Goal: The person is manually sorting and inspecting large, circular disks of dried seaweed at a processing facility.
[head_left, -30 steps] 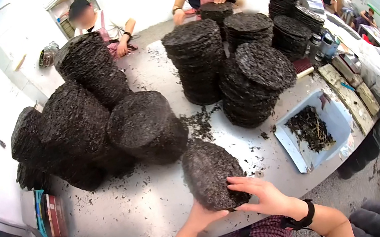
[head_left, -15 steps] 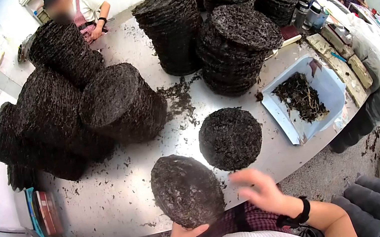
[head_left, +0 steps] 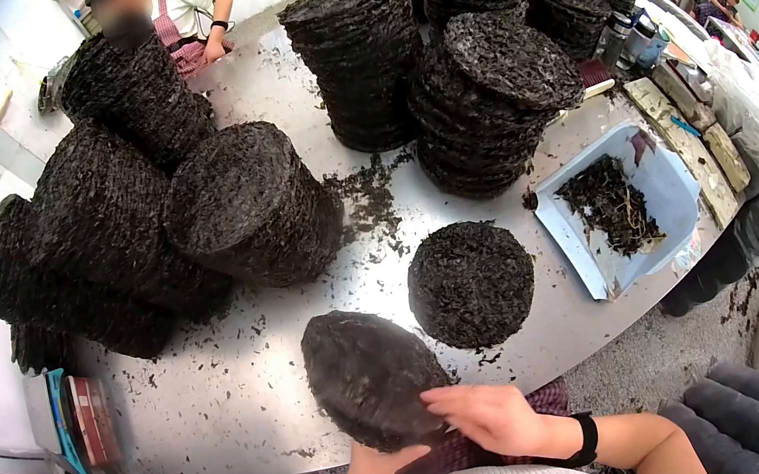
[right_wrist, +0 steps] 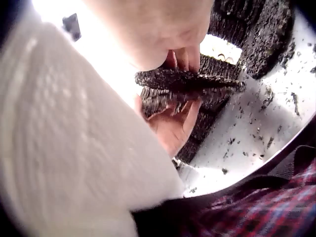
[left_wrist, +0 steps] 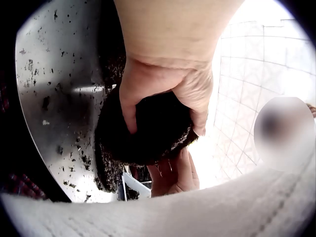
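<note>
A thin stack of round, dark dried seaweed sheets [head_left: 363, 372] is held tilted above the table's near edge. My left hand [head_left: 386, 466] grips it from its near, lower side, thumb and fingers spread around it in the left wrist view. My right hand [head_left: 493, 417] pinches the stack's right edge, with fingers over the upper layers. In the right wrist view, a dark gap parts these upper sheets [right_wrist: 185, 79] from the lower ones; the right thumb is hidden. Just beyond lies another round of dried seaweed [head_left: 472, 284], flat on the metal table [head_left: 225, 396].
Tall seaweed stacks stand at left [head_left: 253, 209] and far centre [head_left: 359, 63]. A blue dustpan-like tray [head_left: 647, 256] with dark scraps sits at right, beside wooden blocks [head_left: 674, 124]. Loose flakes dot the table. Two people [head_left: 184, 18] work across it.
The held stack came left and nearer, and a seaweed round was left lying on the table. My right hand let go, hovered apart, then came back to the stack's edge.
</note>
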### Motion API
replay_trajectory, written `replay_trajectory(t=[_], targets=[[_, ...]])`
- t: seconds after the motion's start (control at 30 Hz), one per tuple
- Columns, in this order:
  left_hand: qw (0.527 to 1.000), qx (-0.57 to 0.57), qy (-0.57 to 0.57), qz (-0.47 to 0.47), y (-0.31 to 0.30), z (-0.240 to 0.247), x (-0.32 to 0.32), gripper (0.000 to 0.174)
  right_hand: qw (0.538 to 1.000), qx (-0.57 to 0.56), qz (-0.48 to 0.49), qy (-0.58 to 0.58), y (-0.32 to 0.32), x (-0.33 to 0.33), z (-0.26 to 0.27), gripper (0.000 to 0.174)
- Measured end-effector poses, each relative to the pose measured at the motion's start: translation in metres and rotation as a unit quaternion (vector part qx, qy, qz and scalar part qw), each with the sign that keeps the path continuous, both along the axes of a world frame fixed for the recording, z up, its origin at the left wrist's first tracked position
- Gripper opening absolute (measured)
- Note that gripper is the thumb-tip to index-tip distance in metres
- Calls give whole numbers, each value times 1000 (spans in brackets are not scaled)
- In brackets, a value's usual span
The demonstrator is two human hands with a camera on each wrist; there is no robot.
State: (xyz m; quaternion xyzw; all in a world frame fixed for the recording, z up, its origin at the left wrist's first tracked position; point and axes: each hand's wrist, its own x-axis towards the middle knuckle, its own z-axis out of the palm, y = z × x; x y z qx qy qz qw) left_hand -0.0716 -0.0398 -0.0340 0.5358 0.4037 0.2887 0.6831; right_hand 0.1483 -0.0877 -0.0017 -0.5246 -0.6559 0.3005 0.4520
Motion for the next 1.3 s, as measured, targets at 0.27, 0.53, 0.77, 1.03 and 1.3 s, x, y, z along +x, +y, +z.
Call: replay_trajectory(t=[0.27,0.53,0.77,1.03,1.3], targets=[[948,-82,-119,282,22,1,-13,52,817,-205,-398,363,8,94,-53,30],[946,-134,-154,251,42,-6,36,54,876,-153,-387,244,-8,114,-78,35],[988,-57,-73,125,67,-36,95,81,906,-132,-369,159,5,122,-74,38],[995,-79,-43,49,75,-32,109,82,901,-144,-367,-179,30,138,-95,51],[989,-120,-31,85,65,-21,110,79,852,-173,-320,375,34,108,-70,39]])
